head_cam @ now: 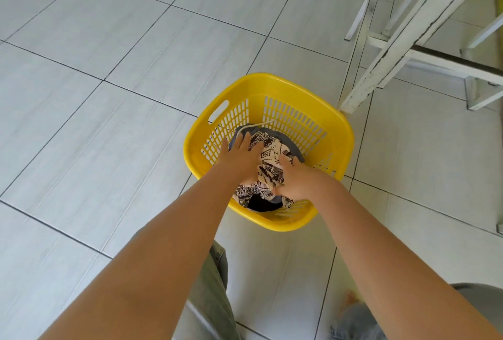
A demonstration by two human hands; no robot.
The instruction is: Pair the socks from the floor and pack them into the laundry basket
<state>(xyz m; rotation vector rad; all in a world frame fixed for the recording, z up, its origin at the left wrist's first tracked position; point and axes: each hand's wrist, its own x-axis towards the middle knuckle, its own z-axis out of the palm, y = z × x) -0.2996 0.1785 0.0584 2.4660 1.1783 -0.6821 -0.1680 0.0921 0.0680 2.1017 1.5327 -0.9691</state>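
Yellow laundry basket (337,132) — left hand (241,157) flat, fingers spread, right hand (295,181) curled, both on patterned cloth (268,165).

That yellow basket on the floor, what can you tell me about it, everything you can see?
The laundry basket is bright yellow, looks like moulded plastic, with a smooth rounded rim, slotted walls and a handle cutout on its far left side. It stands upright on the pale tiled floor, close to a white table leg. Inside lie a brown-and-cream patterned cloth and darker fabric beneath. The left hand and right hand reach in and rest on the cloth.
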